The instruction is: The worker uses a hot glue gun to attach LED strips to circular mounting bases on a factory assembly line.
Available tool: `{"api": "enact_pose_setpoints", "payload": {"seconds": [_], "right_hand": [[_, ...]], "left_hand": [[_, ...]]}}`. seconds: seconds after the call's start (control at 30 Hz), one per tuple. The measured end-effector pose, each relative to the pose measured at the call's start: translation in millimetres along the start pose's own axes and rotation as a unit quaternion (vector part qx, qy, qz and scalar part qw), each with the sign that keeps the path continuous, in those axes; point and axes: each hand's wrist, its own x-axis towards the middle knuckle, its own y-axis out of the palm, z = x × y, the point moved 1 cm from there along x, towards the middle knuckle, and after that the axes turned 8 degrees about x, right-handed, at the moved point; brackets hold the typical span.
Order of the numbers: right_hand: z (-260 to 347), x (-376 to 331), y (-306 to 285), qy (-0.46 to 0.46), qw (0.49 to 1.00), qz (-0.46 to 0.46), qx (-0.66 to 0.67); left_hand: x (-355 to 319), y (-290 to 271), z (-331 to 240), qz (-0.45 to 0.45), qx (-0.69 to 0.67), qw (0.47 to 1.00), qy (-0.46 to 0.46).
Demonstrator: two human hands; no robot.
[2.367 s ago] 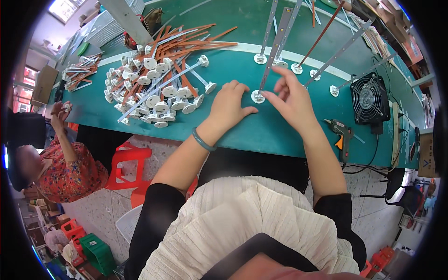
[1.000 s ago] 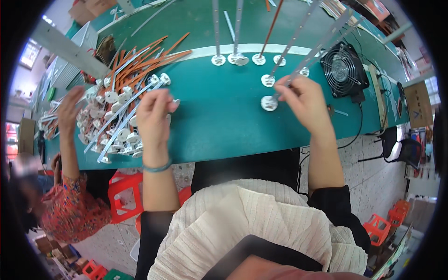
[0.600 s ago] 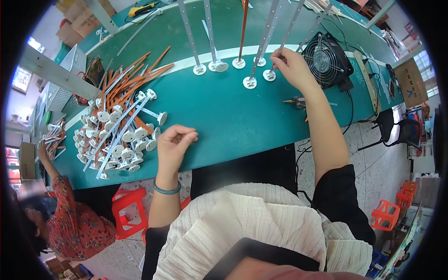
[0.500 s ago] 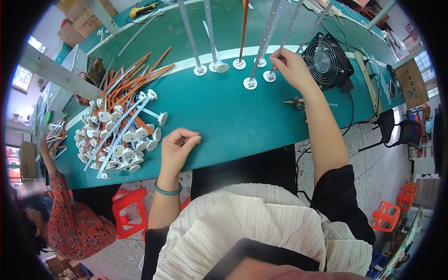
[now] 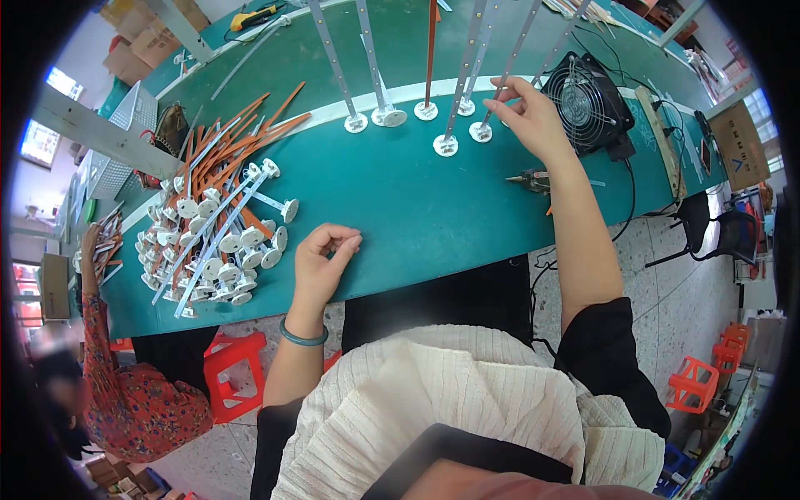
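My right hand (image 5: 533,121) is beside an upright LED strip on a round white base (image 5: 481,132). Its thumb and forefinger are apart, and their tips overlap the strip's lower part; whether they touch it I cannot tell. Several more LED strips stand on white bases (image 5: 446,146) along the table's far side, with an orange strip (image 5: 430,62) among them. My left hand (image 5: 321,262) hovers near the table's front edge, fingers curled and thumb close to the forefinger, nothing visible in it. Left of it lies a heap of strips with round white bases (image 5: 208,242), some orange.
A black fan (image 5: 587,104) with a wire guard stands to the right, its cable hanging off the green table (image 5: 400,200). By my right forearm lies a pointed-tipped tool (image 5: 531,180). At far left, another person's hand (image 5: 88,242) reaches into more strips.
My right hand has parted its thumb and forefinger at the strip and shifted slightly right. My left hand has barely moved. The co-worker's arm has moved up at far left.
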Motion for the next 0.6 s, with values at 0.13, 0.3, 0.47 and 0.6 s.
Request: {"api": "enact_pose_setpoints", "payload": {"seconds": [0.13,0.3,0.47,0.6], "right_hand": [[6.1,0.5,-8.5,-0.014,1.000,0.009,-0.014],[16.5,-18.9,-21.0,-0.051,0.998,0.018,0.026],[60.0,-50.5,-31.5,-0.042,0.994,0.063,0.073],[75.5,-65.7,-33.8,-0.069,0.990,0.090,0.078]], "left_hand": [[19.5,21.5,-24.1,0.003,0.047,0.997,0.065],[38.8,51.3,-62.6,0.022,0.103,0.980,0.167],[55.7,82.9,-92.3,0.072,0.122,0.967,0.214],[69.8,105.2,-100.4,0.091,0.122,0.964,0.216]]}}
